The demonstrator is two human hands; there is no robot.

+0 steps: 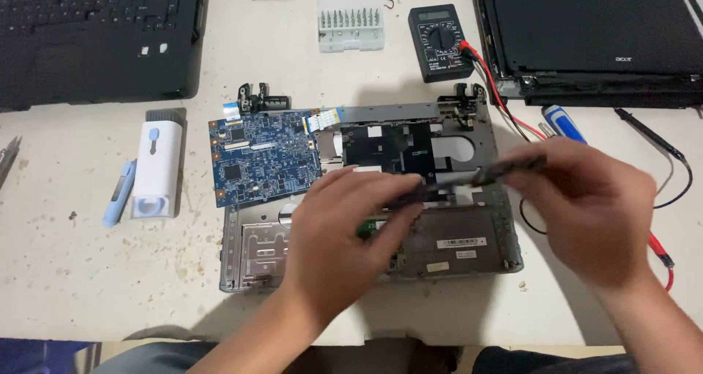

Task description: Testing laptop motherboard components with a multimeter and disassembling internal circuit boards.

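Right now both hands hold one long, narrow dark strip (469, 178), blurred so its kind cannot be told, just above an opened grey laptop base (505, 220). The left hand (344, 235) has its fingers closed round the strip's lower left end, thumb and fingertips pinching it. The right hand (586, 205) is curled round the upper right end, its fingers folded over the strip, which slopes up from left to right between them.

Beneath the hands, the laptop base lies open on a pale, speckled table (73, 271). A blue circuit board (263, 158) sits in its upper left part, with a flat ribbon cable (324, 117) at its top right corner.

Left of the base stand a white cleaning-tool case (155, 169) and, just beside it, a light blue pen-shaped tool (118, 193). Farther back are a white box of screwdriver bits (351, 20) and a black multimeter (439, 41) whose red lead (505, 99) runs past the base's right side. A black laptop keyboard (95, 37) fills the top left corner, and another dark laptop (593, 30) the top right.
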